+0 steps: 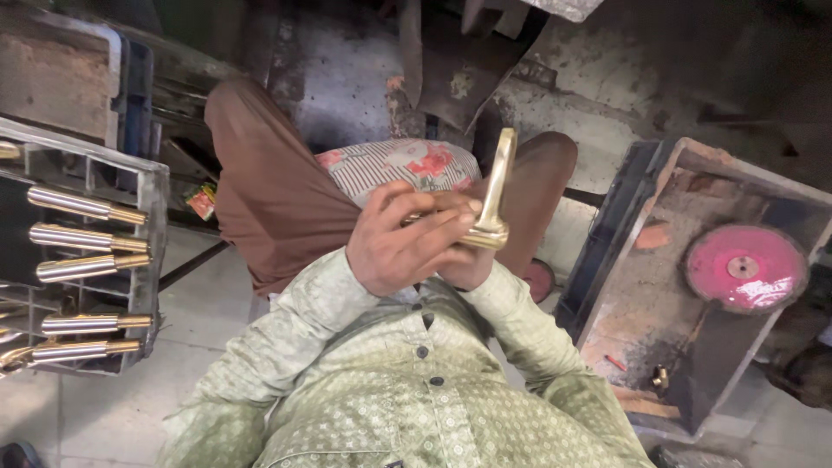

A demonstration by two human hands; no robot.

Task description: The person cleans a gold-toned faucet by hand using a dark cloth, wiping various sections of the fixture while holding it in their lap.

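While the person sits with knees apart, the left hand (pixel 403 243) curls its fingers around the base of a polished, gold-coloured brass fitting with a flat upright handle (pixel 492 195), and the right hand (pixel 464 264) lies mostly hidden beneath it, apparently cupping the base; I cannot tell its finger spread. The fitting stands upright just above both hands. Far left of the hands, a grey wire rack (pixel 147 260) carries similar brass pieces (pixel 87 206). Right of them sits a pink round polishing wheel (pixel 745 267). The smooth metal could likely slip and drop onto the floor, denting it.
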